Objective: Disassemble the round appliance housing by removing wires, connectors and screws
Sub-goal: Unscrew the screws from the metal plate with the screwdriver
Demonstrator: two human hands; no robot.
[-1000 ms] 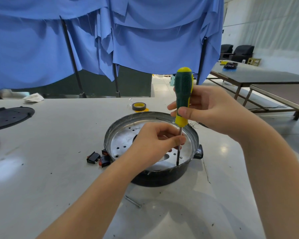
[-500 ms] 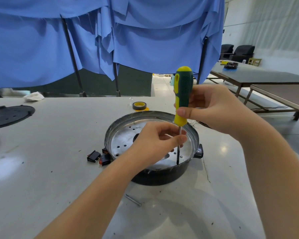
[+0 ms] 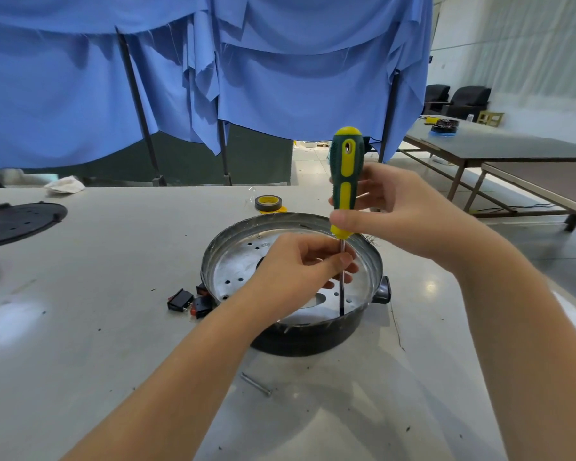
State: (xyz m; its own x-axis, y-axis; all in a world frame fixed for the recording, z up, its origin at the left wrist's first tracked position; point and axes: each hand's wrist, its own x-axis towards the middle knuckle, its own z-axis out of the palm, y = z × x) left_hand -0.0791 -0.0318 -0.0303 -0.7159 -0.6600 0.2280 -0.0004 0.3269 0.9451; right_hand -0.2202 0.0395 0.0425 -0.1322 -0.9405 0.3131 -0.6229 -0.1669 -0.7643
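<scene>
- I saw the round appliance housing sitting on the grey table, open side up, its perforated metal plate showing inside the black rim.
- My right hand grasped the green-and-yellow handle of the screwdriver, thumb pressed against the yellow collar; the tool stood nearly upright.
- My left hand reached over the housing and pinched the steel shaft between thumb and fingertips, just below the handle.
- The blade tip rested down at the near edge of the plate, close to the inner wall; I could not tell whether it sat in a screw head.
- Two black rocker switches with red parts lay on the table just beside the housing's left side.
- A loose long screw lay on the table in front of the housing, apart from it.
- A roll of tape sat behind the housing, and a black perforated disc lay far off to the left.
- Blue cloth hung behind the table.
</scene>
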